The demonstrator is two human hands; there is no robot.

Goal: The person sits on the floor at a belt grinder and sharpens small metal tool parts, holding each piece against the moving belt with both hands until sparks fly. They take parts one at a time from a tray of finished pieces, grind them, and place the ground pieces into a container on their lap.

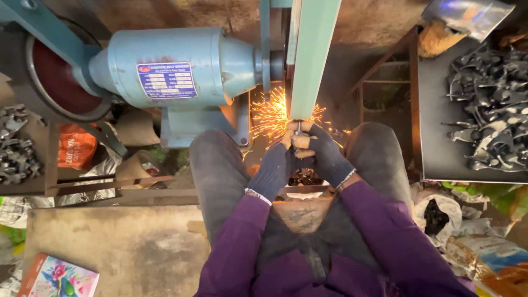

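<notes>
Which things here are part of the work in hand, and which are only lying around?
In use:
- left hand and right hand, pressing a small metal piece
- green belt, with sparks
- blue grinder motor

Lying about:
- metal parts on dark tray
- colourful box
- orange bag

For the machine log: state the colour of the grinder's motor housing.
Light blue, with a dark blue nameplate; the motor housing shows best in the head view.

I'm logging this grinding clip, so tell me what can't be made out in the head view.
- Small metal workpiece: mostly covered by the left gloved hand and right gloved hand; shape unclear.
- Contact with the pale green grinding belt: masked by orange sparks.
- Pile of dark metal parts: cut off by the right edge.
- Red wheel: partly behind the blue motor housing.
</notes>
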